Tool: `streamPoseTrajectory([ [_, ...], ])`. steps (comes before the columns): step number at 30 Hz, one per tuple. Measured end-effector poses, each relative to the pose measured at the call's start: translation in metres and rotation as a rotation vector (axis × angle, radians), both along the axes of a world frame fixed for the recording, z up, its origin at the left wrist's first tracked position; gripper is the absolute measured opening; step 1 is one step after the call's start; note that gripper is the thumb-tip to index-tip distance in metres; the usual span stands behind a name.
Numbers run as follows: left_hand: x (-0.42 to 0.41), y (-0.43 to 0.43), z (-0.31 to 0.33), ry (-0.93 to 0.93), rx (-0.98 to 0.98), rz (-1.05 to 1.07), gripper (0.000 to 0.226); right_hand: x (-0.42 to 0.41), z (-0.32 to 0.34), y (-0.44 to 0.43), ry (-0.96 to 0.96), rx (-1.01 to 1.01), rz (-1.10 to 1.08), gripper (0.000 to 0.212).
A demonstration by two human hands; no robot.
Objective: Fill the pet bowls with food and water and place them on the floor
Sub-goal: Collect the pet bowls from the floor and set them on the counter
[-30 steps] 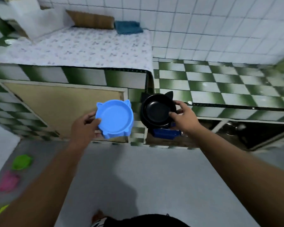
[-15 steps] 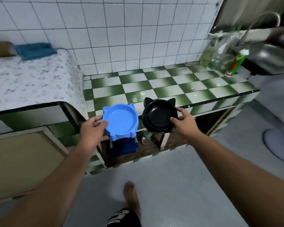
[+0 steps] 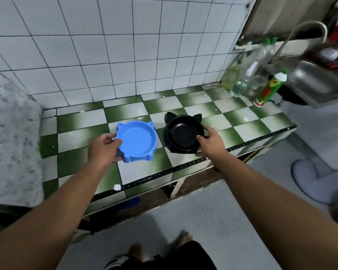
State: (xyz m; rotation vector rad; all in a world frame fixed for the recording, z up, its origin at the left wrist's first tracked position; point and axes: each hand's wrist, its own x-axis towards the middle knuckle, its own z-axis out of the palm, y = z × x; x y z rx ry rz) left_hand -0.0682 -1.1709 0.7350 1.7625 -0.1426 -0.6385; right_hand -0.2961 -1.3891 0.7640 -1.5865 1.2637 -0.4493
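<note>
Holding blue bowl [image 3: 137, 141] by left rim with left hand [image 3: 103, 149], fingers curled round edge. Gripping black bowl [image 3: 183, 136] at right rim with right hand [image 3: 209, 142]. Both empty, side by side at counter [image 3: 82, 137]; resting or hovering, cannot tell. Probably light, stiff, smooth plastic; best pinched at rim, kept level once filled.

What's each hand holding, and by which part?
Left hand grips the blue bowl at its near-left rim; right hand grips the black bowl at its near-right rim. Both bowls are empty.

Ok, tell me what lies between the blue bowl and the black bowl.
Nothing: the head view shows only a narrow strip of bare counter between the blue bowl and the black bowl.
</note>
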Motion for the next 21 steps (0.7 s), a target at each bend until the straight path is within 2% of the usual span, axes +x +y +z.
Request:
streamPoseTrajectory([
  [11,0.04,-0.137,-0.026,0.029,0.097,0.196,0.031,0.093,-0.049,-0.192,0.019,0.049,0.19,0.041],
  [17,0.056,-0.19,-0.041,0.027,0.202,0.311,0.037,0.126,-0.068,-0.262,0.042,0.119,0.27,0.037],
  [21,0.072,-0.225,-0.046,-0.014,0.251,0.306,0.037,0.145,-0.084,-0.288,0.045,0.165,0.256,0.035],
])
